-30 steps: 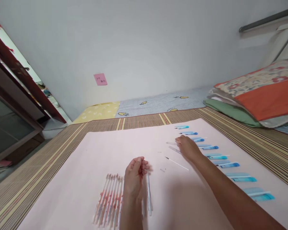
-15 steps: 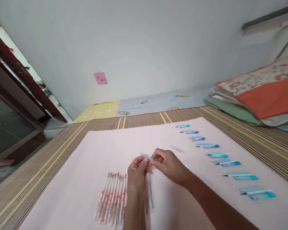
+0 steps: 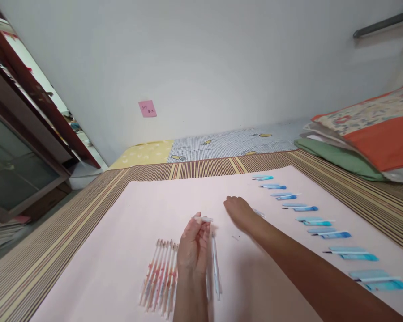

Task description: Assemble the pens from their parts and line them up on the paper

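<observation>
My left hand point(image 3: 195, 243) is closed in a pinch on a clear pen barrel point(image 3: 203, 218), held just above the pink sheet point(image 3: 137, 232). My right hand point(image 3: 239, 212) lies palm down on the sheet, reaching toward a clear pen part point(image 3: 258, 213) beside it; its fingers are smeared and partly hidden. A row of pink-patterned pens point(image 3: 161, 277) lies left of my left wrist, and a single clear pen point(image 3: 216, 268) lies to its right.
A diagonal row of blue caps with refills point(image 3: 314, 221) runs along the right of the sheet. The sheet lies on a striped mat point(image 3: 53, 241). Folded quilts point(image 3: 369, 134) are stacked at the far right, a dark cabinet point(image 3: 16, 147) stands on the left.
My right hand left the barrel at my left hand and moved out to the right, toward the clear part. My left hand keeps the barrel. The view shifted slightly.
</observation>
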{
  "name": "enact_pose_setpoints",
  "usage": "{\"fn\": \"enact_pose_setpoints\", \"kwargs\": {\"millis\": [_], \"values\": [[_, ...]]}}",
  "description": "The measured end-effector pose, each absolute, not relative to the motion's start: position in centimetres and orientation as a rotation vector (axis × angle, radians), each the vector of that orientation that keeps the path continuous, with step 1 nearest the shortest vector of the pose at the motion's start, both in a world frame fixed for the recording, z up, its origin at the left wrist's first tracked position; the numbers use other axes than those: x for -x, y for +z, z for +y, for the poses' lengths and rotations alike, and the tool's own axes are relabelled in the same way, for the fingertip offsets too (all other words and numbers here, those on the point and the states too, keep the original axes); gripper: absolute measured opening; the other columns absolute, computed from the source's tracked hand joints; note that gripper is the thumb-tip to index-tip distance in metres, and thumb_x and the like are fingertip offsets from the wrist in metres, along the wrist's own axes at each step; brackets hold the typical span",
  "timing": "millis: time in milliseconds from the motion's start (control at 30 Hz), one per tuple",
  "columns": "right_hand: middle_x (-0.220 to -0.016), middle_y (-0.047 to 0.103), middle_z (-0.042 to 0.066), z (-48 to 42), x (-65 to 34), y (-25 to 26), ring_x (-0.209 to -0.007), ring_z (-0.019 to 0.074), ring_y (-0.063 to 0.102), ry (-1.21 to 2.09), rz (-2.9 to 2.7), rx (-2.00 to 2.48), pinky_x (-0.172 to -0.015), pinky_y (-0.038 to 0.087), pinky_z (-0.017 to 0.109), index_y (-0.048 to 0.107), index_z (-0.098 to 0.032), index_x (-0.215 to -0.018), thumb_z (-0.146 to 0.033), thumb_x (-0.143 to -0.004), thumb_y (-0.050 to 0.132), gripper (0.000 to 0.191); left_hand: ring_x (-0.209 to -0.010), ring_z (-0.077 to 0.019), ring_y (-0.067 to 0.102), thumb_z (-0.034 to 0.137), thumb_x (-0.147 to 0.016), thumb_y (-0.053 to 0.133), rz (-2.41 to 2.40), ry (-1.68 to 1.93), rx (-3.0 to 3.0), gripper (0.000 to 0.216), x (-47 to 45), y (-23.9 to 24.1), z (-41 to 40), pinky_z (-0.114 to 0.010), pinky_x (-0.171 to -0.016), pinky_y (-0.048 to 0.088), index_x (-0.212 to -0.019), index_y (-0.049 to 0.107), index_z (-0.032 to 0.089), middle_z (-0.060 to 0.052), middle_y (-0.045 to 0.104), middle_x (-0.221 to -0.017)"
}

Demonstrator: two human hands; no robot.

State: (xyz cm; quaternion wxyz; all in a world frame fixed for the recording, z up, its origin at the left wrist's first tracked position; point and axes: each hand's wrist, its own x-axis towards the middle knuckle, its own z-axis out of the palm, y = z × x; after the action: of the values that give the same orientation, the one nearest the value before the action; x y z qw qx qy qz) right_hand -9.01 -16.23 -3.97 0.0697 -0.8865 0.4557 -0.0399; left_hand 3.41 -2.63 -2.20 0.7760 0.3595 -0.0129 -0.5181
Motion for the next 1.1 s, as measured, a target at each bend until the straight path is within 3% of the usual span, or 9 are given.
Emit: {"fn": "enact_pose_setpoints", "kwargs": {"millis": [133,267,400,567,833,1100], "values": [[-0.105,0.066,0.012,-15.3,8.3,-4.8,-0.099,0.0235,0.063,-0.054,1.363,2.768,-0.09,0.046,0.041,0.066,-0.009,-0.099,-0.01,-0.09,0.059,0.012,-0.075,-0.0123,0.068,0.014,-0.069,0.081,-0.25,-0.9,-0.941,0.025,-3.5,-2.4,-2.4,-0.019,-0.069,0.054,-0.092,0.073,0.012,-0.007,0.073,-0.087],[-0.099,0.066,0.017,-14.7,8.6,-5.0,-0.092,0.0251,0.063,-0.1,1.35,2.794,-0.081,0.039,0.035,0.067,-0.007,-0.089,0.009,-0.08,0.046,0.028,-0.093,-0.0182,0.068,0.024,-0.068,0.082,-0.359,-0.82,-1.009,0.036,-3.5,-2.6,-2.3,-0.025,-0.08,0.051,-0.101,0.074,0.015,-0.009,0.074,-0.098],[-0.091,0.064,0.013,-13.7,9.9,-5.0,-0.084,0.0229,0.06,-0.166,1.358,2.75,-0.072,0.035,0.031,0.065,-0.013,-0.08,0.006,-0.08,0.044,0.028,-0.099,-0.0208,0.067,0.024,-0.065,0.083,-0.35,-0.806,-1.01,0.039,-3.6,-2.4,-2.2,-0.028,-0.085,0.05,-0.102,0.075,0.017,-0.009,0.075,-0.099],[-0.081,0.06,0.005,-11.4,11.9,-5.0,-0.074,0.0182,0.056,-0.317,1.316,2.608,-0.066,0.034,0.027,0.061,-0.019,-0.077,-0.009,-0.089,0.041,0.026,-0.086,-0.0179,0.066,0.03,-0.061,0.086,-0.326,-0.774,-1.004,0.042,-3.7,-2.5,-2.2,-0.026,-0.077,0.05,-0.099,0.076,0.015,-0.008,0.074,-0.093],[-0.072,0.056,0.003,-9.9,12.3,-7.2,-0.065,0.0186,0.053,-0.419,1.334,2.429,-0.059,0.033,0.029,0.045,-0.022,-0.063,-0.011,-0.088,0.038,0.028,-0.072,-0.0132,0.062,0.032,-0.06,0.087,-0.356,-0.679,-1.011,0.03,-3.6,-2.5,-2.2,-0.026,-0.073,0.048,-0.081,0.073,0.015,-0.006,0.072,-0.088],[-0.072,0.056,0.004,-10.5,12.6,-9.2,-0.07,0.0217,0.054,-0.5,1.263,2.466,-0.064,0.037,0.032,0.047,-0.023,-0.065,-0.015,-0.088,0.039,0.026,-0.06,-0.012,0.055,0.035,-0.061,0.086,-0.391,-0.643,-1.091,0.031,-3.8,-2.2,-2.1,-0.024,-0.06,0.043,-0.072,0.065,0.015,-0.001,0.063,-0.067]]}}
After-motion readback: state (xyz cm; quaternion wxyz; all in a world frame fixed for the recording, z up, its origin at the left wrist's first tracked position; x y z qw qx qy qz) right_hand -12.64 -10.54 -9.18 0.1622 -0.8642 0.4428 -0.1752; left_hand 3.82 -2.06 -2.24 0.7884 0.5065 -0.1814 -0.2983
